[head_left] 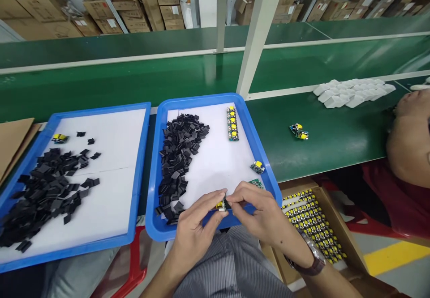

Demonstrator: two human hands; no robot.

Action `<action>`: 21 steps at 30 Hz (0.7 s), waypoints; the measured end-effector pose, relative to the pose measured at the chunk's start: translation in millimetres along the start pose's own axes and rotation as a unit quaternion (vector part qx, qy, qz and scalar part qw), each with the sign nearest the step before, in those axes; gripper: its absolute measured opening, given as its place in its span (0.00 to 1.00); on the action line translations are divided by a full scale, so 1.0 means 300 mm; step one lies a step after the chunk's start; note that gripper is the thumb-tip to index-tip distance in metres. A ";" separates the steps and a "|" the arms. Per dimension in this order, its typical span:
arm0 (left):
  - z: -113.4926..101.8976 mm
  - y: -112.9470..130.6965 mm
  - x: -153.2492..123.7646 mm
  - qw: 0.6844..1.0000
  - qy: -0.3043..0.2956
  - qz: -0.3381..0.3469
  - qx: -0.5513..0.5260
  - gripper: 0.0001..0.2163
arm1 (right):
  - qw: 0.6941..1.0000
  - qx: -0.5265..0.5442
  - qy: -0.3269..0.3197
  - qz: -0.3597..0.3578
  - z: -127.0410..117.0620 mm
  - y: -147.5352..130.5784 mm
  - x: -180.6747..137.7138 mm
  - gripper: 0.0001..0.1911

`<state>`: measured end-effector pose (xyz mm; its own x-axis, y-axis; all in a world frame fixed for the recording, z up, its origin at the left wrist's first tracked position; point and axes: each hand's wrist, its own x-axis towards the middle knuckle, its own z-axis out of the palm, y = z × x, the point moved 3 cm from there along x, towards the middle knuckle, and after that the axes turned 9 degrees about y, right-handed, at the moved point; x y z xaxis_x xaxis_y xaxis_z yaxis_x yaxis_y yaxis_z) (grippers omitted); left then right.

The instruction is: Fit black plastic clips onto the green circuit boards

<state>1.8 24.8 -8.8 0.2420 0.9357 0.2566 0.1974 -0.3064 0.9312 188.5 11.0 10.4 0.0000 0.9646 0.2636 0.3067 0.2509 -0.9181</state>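
Note:
My left hand (196, 224) and my right hand (258, 210) meet over the near edge of the middle blue tray (198, 103), both pinching one small circuit board (221, 205) with a yellow part. A heap of black clips (178, 159) lies on the tray's white liner at left. A row of finished boards (232, 123) sits at the tray's far side. Two loose boards, one with a yellow part (257, 167) and one bare green (255, 183), lie near my right hand.
A second blue tray (139, 155) at left holds scattered black clips (47, 186) and one board (59, 138). A cardboard box (349, 226) of yellow-topped boards stands at lower right. On the green bench lie two boards (298, 131) and white housings (352, 91). Another person (406, 155) sits at right.

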 end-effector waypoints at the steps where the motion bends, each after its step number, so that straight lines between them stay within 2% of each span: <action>1: 0.001 0.000 -0.001 1.000 0.001 0.009 0.005 0.22 | 1.000 -0.011 -0.006 -0.005 0.001 -0.003 0.003 0.10; 5: 0.008 0.001 -0.002 0.999 -0.009 0.028 0.027 0.23 | 0.999 -0.021 -0.031 -0.007 -0.005 0.005 0.012 0.10; 10: 0.006 0.001 0.001 0.999 -0.024 -0.039 -0.004 0.21 | 0.983 0.148 -0.016 0.111 -0.004 0.050 0.013 0.04; 12: 0.003 0.001 0.003 0.997 -0.023 -0.068 -0.030 0.20 | 0.978 0.163 0.011 0.130 0.002 0.054 0.009 0.04; 17: 0.000 0.003 0.009 0.991 -0.025 -0.111 -0.069 0.18 | 0.996 0.058 0.033 0.054 0.001 0.018 -0.006 0.05; 21: -0.002 0.005 0.011 0.995 -0.027 -0.095 -0.017 0.18 | 0.999 -0.034 -0.008 -0.021 -0.005 -0.013 -0.019 0.09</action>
<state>2.2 27.5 -6.5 0.2548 0.9651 0.0609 0.2123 -0.1173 0.9701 188.7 4.3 13.0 -0.0300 0.9544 0.2969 0.3701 0.2865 -0.8837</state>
